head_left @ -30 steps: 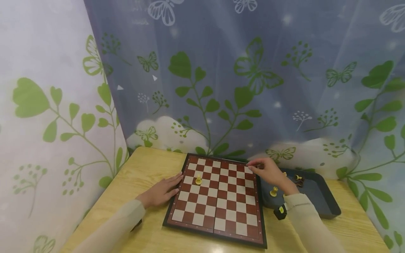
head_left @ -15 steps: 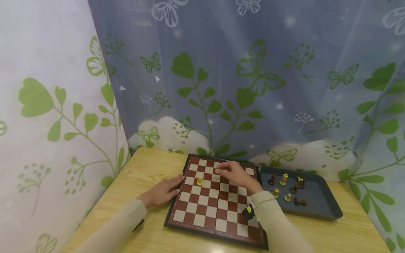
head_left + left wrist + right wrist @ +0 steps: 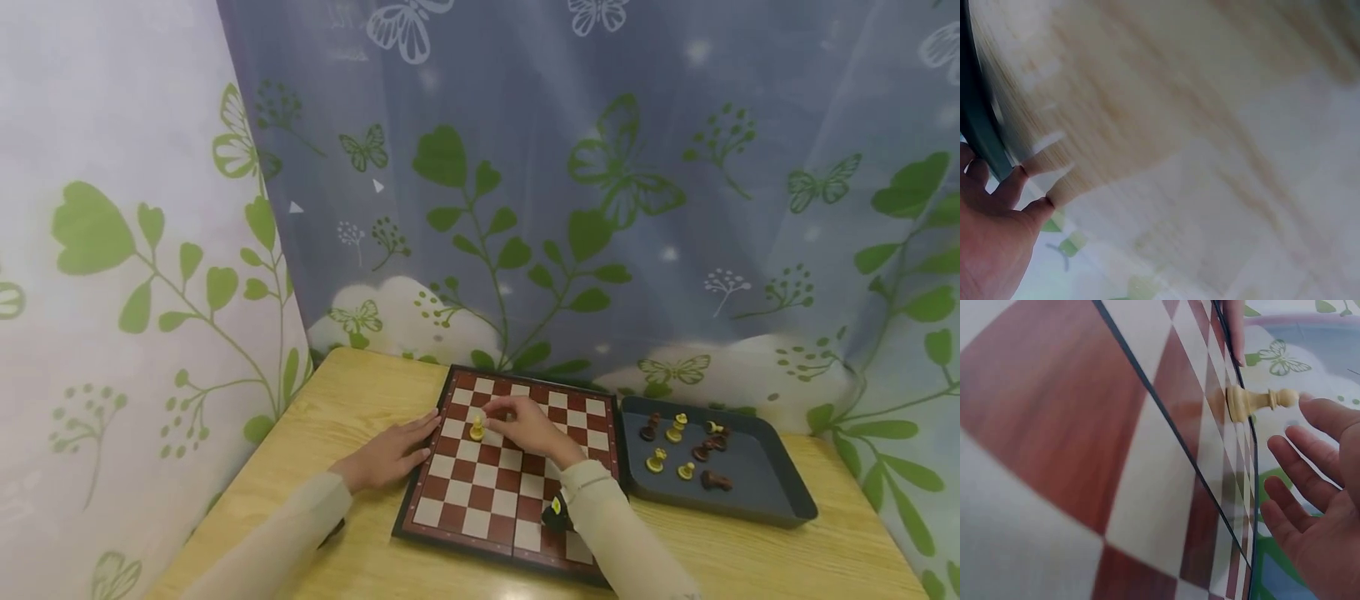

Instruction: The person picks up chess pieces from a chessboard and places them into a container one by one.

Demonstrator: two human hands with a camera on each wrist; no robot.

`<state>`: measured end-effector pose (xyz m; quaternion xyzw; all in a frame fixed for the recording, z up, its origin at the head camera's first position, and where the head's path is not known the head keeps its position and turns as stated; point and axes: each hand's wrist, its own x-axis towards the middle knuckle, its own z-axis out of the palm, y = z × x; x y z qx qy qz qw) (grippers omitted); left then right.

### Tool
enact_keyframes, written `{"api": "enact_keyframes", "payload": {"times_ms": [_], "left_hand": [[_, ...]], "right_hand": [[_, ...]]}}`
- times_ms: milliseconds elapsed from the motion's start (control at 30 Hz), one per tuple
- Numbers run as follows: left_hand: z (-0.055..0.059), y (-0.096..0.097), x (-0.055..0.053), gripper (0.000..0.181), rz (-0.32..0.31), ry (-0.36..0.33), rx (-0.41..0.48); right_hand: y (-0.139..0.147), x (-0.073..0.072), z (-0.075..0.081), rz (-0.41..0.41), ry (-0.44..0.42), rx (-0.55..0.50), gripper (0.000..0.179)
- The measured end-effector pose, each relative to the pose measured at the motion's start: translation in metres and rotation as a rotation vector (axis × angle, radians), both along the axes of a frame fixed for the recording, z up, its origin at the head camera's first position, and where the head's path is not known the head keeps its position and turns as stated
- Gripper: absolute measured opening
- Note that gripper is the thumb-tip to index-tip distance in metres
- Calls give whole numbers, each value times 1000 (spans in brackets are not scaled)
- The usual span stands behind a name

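Note:
A light yellow pawn (image 3: 477, 429) stands upright on the red-and-cream chessboard (image 3: 467, 500), left of its middle seam. My right hand (image 3: 528, 427) reaches over the board to the pawn's right side. In the right wrist view its foremost fingertip is right at the head of the pawn (image 3: 1254, 403), while the other fingers (image 3: 1300, 469) are loosely bent with nothing between them. My left hand (image 3: 386, 454) rests at the board's left edge with its fingers extended. The left wrist view catches this hand (image 3: 997, 225) against the dark board rim (image 3: 979, 106).
Right of the board a dark grey tray (image 3: 772, 500) holds several yellow and dark brown chess pieces, some upright, some lying down. Both stand on a light wooden table (image 3: 367, 383). A curtain (image 3: 525, 183) with leaf and butterfly prints hangs behind the table.
My right hand has moved left across the board, from its far right corner to the pawn. The tray's pieces have come into view. My left hand has stayed at the board's edge.

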<state>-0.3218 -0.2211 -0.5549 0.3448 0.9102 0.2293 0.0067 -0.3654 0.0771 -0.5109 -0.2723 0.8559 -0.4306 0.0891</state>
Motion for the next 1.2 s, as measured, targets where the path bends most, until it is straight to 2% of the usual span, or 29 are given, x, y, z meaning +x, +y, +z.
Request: {"api": "enact_keyframes", "payload": {"times_ms": [100,267,500,733,1033,1200], "left_hand": [[2,3,-1,57,-8,14,0],[4,8,-1,58,-3,-39,-6],[6,6,3,57,-2,-24,-10],[7,5,1,57,-12,-8,-6],[6,1,2,58,20,-58,-36],[4,-2,3,59,25,-50,-40]], "right_hand": [[-3,-2,-3,22,21,7,31],[-6,-1,-3,44,26,14,24],[-10,0,-4,33,39,31,20],[-13,-1,-1,10,73,43,18],[-17,-2,0,1,77,50,10],[-20,-3,1,8,73,61,9]]}}
